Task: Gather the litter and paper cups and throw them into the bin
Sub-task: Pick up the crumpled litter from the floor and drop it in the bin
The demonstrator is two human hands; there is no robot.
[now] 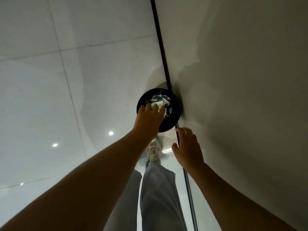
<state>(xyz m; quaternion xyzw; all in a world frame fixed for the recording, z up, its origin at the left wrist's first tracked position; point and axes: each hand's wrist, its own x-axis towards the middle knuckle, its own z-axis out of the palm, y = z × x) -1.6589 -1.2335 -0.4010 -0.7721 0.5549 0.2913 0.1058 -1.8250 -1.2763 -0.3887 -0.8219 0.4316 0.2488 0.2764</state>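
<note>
Directly above the bin (175, 104), the left hand (148, 119) grips crumpled paper (159, 105); right hand (188, 147) spread, empty.

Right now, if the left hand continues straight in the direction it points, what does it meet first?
Probably the crumpled white paper lying in the black bin. The left hand points down over the opening, though depth is unclear.

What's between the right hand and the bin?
Head view: only a short gap separates the right hand from the black bin's near rim. In it show the dark baseboard strip and a sliver of glossy floor; no litter.
</note>
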